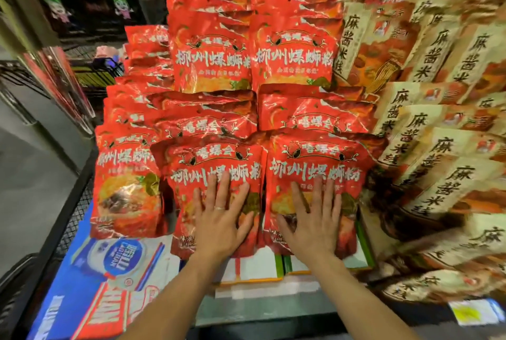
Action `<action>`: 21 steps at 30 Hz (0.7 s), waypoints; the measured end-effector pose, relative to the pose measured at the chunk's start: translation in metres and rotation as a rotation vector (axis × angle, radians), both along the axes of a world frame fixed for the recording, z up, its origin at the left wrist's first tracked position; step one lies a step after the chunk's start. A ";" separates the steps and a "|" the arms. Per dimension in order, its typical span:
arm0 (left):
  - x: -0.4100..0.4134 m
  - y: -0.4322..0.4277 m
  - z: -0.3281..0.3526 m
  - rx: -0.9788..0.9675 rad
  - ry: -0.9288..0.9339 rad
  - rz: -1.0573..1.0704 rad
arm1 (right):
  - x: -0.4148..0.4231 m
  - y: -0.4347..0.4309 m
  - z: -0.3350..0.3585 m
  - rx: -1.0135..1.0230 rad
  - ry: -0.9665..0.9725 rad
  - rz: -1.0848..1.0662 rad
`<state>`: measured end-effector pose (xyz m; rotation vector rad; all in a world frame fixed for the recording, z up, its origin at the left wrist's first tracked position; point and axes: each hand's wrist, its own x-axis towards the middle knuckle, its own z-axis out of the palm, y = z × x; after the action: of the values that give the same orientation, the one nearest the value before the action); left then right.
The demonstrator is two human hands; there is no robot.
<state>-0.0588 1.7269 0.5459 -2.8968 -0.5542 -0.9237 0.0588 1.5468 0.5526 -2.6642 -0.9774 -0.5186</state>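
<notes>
Likely light, crinkly and slippery, the left packet (213, 153) and right packet (315, 153) lean side by side at the display's front, left hand (219, 219) and right hand (315, 219) spread flat on them; grip the side edges.

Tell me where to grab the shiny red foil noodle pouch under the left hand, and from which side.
Probably its bottom edge, coming from below in front. The red foil pouch leans flat on the stack, the left hand lies open on its face, and a twin pouch crowds its right side; only the lower seam overhangs the white box.
</notes>
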 end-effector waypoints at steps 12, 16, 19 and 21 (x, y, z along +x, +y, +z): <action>0.015 0.014 -0.030 0.132 -0.078 -0.023 | 0.016 0.007 -0.035 0.147 -0.035 0.044; 0.009 0.007 -0.016 0.069 0.007 0.010 | 0.009 0.003 -0.017 0.044 0.022 -0.003; -0.004 0.000 0.006 0.026 0.058 0.023 | -0.003 -0.004 0.005 0.023 0.044 -0.019; -0.014 -0.004 0.024 0.007 0.082 0.052 | -0.007 -0.008 0.025 0.019 0.055 -0.015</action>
<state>-0.0724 1.7226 0.5700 -2.8841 -0.6152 -0.7949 0.0514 1.5385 0.5771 -2.6560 -0.9334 -0.4524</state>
